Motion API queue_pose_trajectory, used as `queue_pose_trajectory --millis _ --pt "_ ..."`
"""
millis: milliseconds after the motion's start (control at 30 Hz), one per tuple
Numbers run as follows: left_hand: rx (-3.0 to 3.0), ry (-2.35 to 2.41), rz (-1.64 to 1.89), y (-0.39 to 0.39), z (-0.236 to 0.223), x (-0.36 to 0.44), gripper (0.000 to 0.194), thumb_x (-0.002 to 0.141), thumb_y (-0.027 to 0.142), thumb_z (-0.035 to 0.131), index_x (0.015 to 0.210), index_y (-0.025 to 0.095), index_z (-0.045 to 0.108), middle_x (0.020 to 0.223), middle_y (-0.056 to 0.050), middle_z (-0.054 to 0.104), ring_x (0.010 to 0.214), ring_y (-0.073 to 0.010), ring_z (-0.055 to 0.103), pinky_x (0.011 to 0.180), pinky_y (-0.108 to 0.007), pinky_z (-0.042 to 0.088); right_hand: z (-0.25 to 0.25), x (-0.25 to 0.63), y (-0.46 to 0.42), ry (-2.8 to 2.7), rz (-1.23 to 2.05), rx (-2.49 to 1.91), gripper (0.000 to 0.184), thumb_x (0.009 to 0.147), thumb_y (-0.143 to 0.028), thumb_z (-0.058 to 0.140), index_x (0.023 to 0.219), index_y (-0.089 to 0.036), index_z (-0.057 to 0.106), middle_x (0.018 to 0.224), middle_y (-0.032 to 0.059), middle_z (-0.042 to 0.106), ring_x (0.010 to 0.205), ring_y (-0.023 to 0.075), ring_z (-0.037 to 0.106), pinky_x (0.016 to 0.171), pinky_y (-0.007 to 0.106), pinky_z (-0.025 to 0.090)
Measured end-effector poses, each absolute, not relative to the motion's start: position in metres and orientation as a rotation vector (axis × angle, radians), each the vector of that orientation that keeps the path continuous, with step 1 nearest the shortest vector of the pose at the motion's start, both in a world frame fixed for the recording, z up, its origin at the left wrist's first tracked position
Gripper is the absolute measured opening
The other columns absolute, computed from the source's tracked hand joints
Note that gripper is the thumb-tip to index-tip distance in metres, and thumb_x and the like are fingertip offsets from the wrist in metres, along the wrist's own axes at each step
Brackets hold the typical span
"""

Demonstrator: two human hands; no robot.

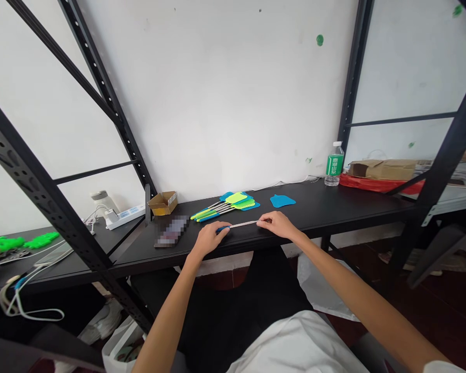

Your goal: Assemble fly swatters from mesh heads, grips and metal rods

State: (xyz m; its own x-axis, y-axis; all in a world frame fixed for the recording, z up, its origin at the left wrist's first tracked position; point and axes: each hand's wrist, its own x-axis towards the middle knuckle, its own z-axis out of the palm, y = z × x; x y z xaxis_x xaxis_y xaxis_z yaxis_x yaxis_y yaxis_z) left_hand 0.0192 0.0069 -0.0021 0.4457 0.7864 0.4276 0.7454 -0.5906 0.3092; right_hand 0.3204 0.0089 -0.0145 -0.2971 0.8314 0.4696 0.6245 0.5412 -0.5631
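Above the front edge of the black table, my left hand (210, 238) is closed around the blue grip of a fly swatter handle. Its thin, pale rod (244, 224) runs level to my right hand (276, 224), whose thumb and fingers pinch the far end. No swatter head shows on this rod; its tip is hidden by my right fingers. Beyond my hands lies a pile of fly swatters (236, 199) with green and blue heads and handles. A loose blue swatter head (282, 201) rests flat on the table, right of the pile.
A small open cardboard box (162, 203) and a blurred flat phone-like object (172, 231) are on the left. At the back right stands a water bottle (334, 164), near a red bag (373, 185) and cardboard. Black metal posts (112, 103) frame both sides.
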Motion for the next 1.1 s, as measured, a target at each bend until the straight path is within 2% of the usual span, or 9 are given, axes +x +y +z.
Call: queue_pose_trajectory --millis 133,267,500,767,1000,1100 --pt "2.617 1.368 0.842 0.0065 -0.0023 0.0188 0.041 0.097 0.051 0.041 0.117 0.031 0.071 0.119 0.0 0.071 0.106 -0.0218 0.065 0.084 -0.028 0.05 -0.0143 0.3202 0.0089 -1.991 0.419 -1.142 0.019 0.085 -0.042 0.062 0.09 -0.025 0.068 0.083 0.0003 0.072 0.069 0.0171 0.06 0.062 0.027 0.038" --pt "2.629 1.38 0.831 0.006 -0.0023 0.0187 0.04 0.098 0.05 0.041 0.116 0.031 0.071 0.119 0.0 0.071 0.103 -0.0218 0.066 0.084 -0.029 0.049 -0.0151 0.3204 0.0094 -2.0 0.4 -1.131 0.018 0.086 -0.04 0.061 0.083 -0.024 0.066 0.082 0.0011 0.071 0.072 0.0174 0.061 0.064 0.027 0.039" --pt "2.635 1.395 0.816 0.0055 -0.0023 0.0196 0.039 0.098 0.049 0.041 0.117 0.031 0.071 0.119 0.0 0.071 0.104 -0.0222 0.065 0.082 -0.029 0.049 -0.0165 0.3197 0.0112 -1.993 0.375 -1.192 0.019 0.086 -0.041 0.061 0.083 -0.024 0.071 0.082 0.0025 0.073 0.075 0.02 0.065 0.064 0.028 0.04" --pt "2.636 1.403 0.811 0.0039 -0.0005 0.0205 0.041 0.098 0.049 0.041 0.118 0.03 0.071 0.118 -0.002 0.071 0.104 -0.0225 0.065 0.083 -0.029 0.049 -0.0143 0.3178 0.009 -2.039 0.283 -1.259 0.037 0.093 -0.047 0.05 0.074 -0.024 0.07 0.074 0.0019 0.073 0.064 0.0177 0.061 0.059 0.028 0.035" --pt "2.62 1.387 0.824 0.0044 -0.0008 0.0203 0.04 0.097 0.049 0.041 0.117 0.03 0.071 0.119 -0.001 0.071 0.107 -0.0227 0.064 0.084 -0.029 0.05 -0.0152 0.3177 0.0086 -1.997 0.358 -1.238 0.022 0.084 -0.047 0.065 0.091 -0.027 0.068 0.08 -0.0005 0.073 0.072 0.0184 0.063 0.062 0.027 0.037" --pt "2.613 1.395 0.817 0.0037 0.0001 0.0206 0.042 0.097 0.049 0.041 0.117 0.03 0.071 0.119 -0.002 0.071 0.106 -0.0231 0.064 0.086 -0.03 0.05 -0.0161 0.3187 0.0092 -1.993 0.376 -1.208 0.017 0.084 -0.043 0.064 0.087 -0.026 0.067 0.08 -0.0006 0.072 0.071 0.0174 0.062 0.062 0.027 0.037"
